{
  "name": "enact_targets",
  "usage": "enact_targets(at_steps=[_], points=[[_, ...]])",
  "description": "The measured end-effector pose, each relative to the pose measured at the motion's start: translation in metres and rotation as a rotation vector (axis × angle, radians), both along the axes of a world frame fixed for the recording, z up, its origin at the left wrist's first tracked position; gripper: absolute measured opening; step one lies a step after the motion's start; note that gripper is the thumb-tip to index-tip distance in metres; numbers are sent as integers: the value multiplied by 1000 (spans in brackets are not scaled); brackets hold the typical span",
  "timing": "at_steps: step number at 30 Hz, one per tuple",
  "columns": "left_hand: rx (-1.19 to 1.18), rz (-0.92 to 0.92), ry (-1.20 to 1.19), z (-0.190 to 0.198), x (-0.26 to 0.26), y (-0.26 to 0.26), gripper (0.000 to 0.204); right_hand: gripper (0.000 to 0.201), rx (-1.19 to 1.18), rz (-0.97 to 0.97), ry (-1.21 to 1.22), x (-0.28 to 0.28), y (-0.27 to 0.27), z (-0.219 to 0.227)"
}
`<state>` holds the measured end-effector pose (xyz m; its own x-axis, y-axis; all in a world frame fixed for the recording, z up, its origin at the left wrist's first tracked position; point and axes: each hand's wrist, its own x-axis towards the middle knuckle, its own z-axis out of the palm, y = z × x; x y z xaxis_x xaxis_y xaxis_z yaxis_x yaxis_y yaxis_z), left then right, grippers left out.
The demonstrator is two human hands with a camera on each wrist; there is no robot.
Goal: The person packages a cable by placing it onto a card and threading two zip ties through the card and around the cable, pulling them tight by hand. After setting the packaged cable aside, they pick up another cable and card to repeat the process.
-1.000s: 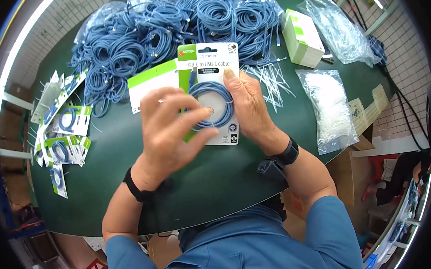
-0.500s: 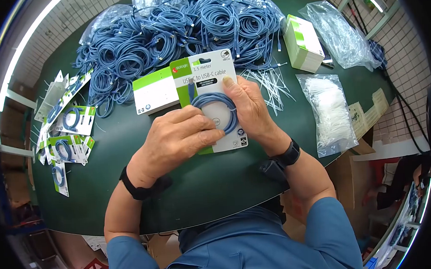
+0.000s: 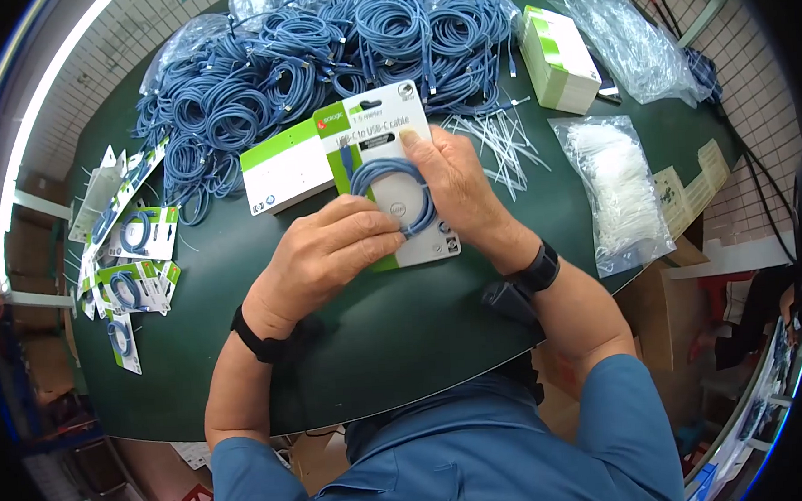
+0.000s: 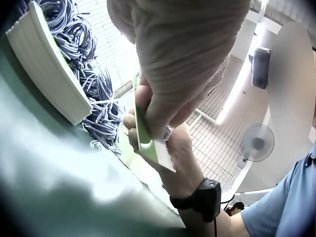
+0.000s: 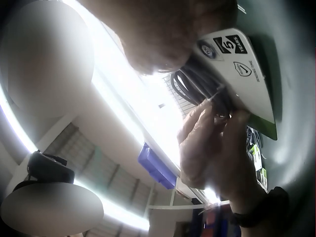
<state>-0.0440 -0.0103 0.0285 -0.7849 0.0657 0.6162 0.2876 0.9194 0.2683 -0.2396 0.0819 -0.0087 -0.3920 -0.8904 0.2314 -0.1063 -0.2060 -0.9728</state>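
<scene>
A white and green USB-C cable packaging card (image 3: 362,109) is held up over the table in the head view, tilted slightly. A coiled blue cable (image 3: 383,168) lies against its front, one plug up by the printed title. My right hand (image 3: 466,188) grips the card's right edge, thumb on the front and fingers hidden behind. My left hand (image 3: 333,245) pinches the coil's lower left side. In the right wrist view, a thin white tie (image 5: 216,93) shows on the coil just beside the left fingertips (image 5: 205,106).
Behind the card stands a stack of blank-faced cards (image 3: 290,170). Blue coiled cables (image 3: 256,86) heap at the back, loose white ties (image 3: 503,150) beside them. A bag of ties (image 3: 613,189) and a box-shaped card stack (image 3: 559,56) lie right; finished-looking carded cables (image 3: 135,287) lie left.
My left hand has come down from in front of the card onto the coil and pinches it. The card has tilted to the left, still in my right hand.
</scene>
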Motion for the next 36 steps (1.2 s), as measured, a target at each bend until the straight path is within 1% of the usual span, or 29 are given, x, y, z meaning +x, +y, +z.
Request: enact_targets(at_steps=[1,4,9,12,13,15,17,18,19,20,22,23,26,27,30,31,34,35,36], points=[[-21,3,-21,4,-1,-1,25,41,0,-10,-20,0,1,-1],[-43,-1,-68,10,2,-5,23,40,2,65,-42,-1,3,5],[-13,-13,-95,8,7,-4,21,41,-33,89,-21,5,5,6],[-10,-14,-86,1,7,-3,20,40,-16,98,-87,4,4,6],[-23,-14,-75,-2,6,-4,20,40,-19,104,-74,4,3,6],[-46,2,-36,0,4,-6,20,40,-27,52,9,7,2,4],[101,-6,-49,4,5,-4,20,40,-35,41,73,7,2,7],[177,-12,-57,5,5,-4,21,40,-51,40,36,8,3,8],[176,-2,-42,7,5,-4,21,39,-66,39,-4,9,4,9],[185,80,73,7,5,-3,21,39,-78,38,-47,10,5,10],[204,248,298,8,7,-1,22,40,-64,49,-24,12,5,11],[208,262,302,9,9,0,22,40,-51,47,-14,14,6,10],[346,573,414,16,14,0,22,41,-28,62,-8,18,7,8],[347,582,415,15,15,-1,22,42,-20,71,-7,19,7,8],[198,542,402,11,13,-3,24,43,-8,85,-15,21,7,8],[198,548,406,11,13,-1,24,44,-6,81,-28,22,7,7],[67,566,330,12,12,8,33,44,-17,76,-44,22,7,8],[57,565,341,12,10,10,33,44,-23,71,-49,22,8,9],[127,584,319,9,8,12,37,43,-31,65,-54,21,8,10]])
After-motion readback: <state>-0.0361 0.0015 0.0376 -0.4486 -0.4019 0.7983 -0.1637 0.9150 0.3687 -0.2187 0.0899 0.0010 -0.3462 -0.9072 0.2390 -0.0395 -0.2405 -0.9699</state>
